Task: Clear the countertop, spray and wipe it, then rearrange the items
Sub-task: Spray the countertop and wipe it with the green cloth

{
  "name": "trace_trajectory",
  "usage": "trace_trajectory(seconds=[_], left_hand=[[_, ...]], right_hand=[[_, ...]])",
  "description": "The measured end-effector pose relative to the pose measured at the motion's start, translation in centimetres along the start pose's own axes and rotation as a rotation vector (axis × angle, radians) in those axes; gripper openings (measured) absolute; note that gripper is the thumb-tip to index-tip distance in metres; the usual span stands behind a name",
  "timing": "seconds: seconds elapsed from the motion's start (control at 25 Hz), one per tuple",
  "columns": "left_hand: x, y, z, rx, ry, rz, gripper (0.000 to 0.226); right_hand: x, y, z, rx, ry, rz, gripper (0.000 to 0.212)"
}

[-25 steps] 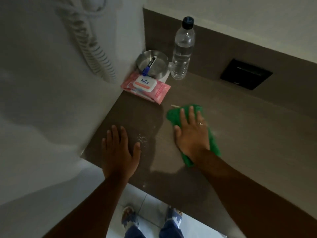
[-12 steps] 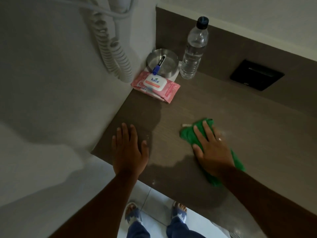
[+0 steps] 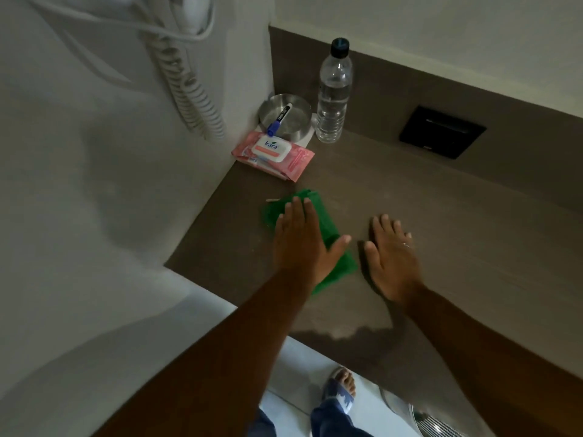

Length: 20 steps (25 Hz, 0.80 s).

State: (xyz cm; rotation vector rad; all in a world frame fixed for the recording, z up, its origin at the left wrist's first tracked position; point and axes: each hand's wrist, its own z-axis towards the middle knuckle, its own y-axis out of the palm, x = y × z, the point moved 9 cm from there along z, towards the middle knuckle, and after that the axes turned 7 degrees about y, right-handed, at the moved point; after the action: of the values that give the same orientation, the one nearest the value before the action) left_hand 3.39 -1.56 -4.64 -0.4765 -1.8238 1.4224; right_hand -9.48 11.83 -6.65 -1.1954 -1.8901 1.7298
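At the far left a white coiled cord [image 3: 192, 99] hangs down the wall. At about 11 o'clock from the hands, in the back corner of the table [image 3: 457, 234], sit a pink wipes pack [image 3: 273, 154], a steel dish [image 3: 284, 116] with a blue-capped marker [image 3: 279, 119] lying across it, and just to its right an upright water bottle [image 3: 333, 93]. These things are bunched together, well apart from the wiping area.

The left hand [image 3: 303, 244] lies flat on the green cloth [image 3: 318, 228], fingers straight and together, thumb spread, pressing the cloth down without gripping it. A small pale stick [image 3: 273, 200] lies at the cloth's 10 o'clock edge, touching or nearly so; I cannot tell which. The right hand [image 3: 391, 257] rests palm-down on the bare table just beside the cloth at 3 o'clock, fingers straight, holding nothing. A black wall plate [image 3: 441, 132] sits at 1 o'clock.

The step in hand looks like wiping. To do it well, keep the whole palm on the cloth, run overlapping strokes toward the front edge, and sweep the stick along rather than around it. The corner under the bunched items likely needs them moved to be wiped.
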Motion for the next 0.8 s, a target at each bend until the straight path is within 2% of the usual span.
trace_trajectory(seconds=[0.08, 0.16, 0.24, 0.32, 0.4, 0.48, 0.56, 0.64, 0.68, 0.76, 0.8], left_hand=[[0.2, 2.6, 1.4, -0.135, -0.088, 0.132, 0.108], [-1.8, 2.6, 1.2, -0.176, 0.056, 0.217, 0.09], [-6.7, 0.9, 0.2, -0.18, 0.217, 0.234, 0.068], [-13.5, -2.3, -1.2, -0.174, 0.208, 0.259, 0.056], [-16.9, -4.9, -3.1, -0.131, 0.159, 0.25, 0.062], [-13.7, -3.7, -5.5, -0.036, 0.08, 0.21, 0.079], [-6.1, 1.0, -8.9, -0.011, 0.111, 0.134, 0.091], [1.4, 5.4, -12.0, -0.104, 0.317, 0.088, 0.093], [3.2, 6.6, -13.0, -0.164, 0.432, 0.102, 0.088], [2.4, 6.3, -13.1, -0.249, 0.642, 0.165, 0.077], [1.0, 5.1, -12.4, -0.262, 0.685, 0.197, 0.073]], right_hand=[[0.9, 0.9, -0.5, -0.018, -0.067, -0.114, 0.069], [0.7, 1.7, -0.2, -0.016, -0.108, -0.202, 0.07], [0.9, 2.0, -0.2, 0.009, -0.115, -0.266, 0.07], [1.1, 2.2, -0.3, 0.032, -0.115, -0.284, 0.07], [1.1, 2.2, -0.1, 0.038, -0.104, -0.269, 0.069], [0.9, 2.1, -0.2, 0.026, -0.11, -0.24, 0.068], [0.8, 2.1, -0.4, 0.03, -0.132, -0.226, 0.065], [1.0, 2.1, -0.3, 0.027, -0.14, -0.204, 0.062], [1.0, 2.1, -0.3, 0.025, -0.141, -0.193, 0.061], [1.1, 2.2, -0.2, 0.038, -0.14, -0.187, 0.061], [1.1, 2.2, -0.1, 0.041, -0.138, -0.189, 0.061]])
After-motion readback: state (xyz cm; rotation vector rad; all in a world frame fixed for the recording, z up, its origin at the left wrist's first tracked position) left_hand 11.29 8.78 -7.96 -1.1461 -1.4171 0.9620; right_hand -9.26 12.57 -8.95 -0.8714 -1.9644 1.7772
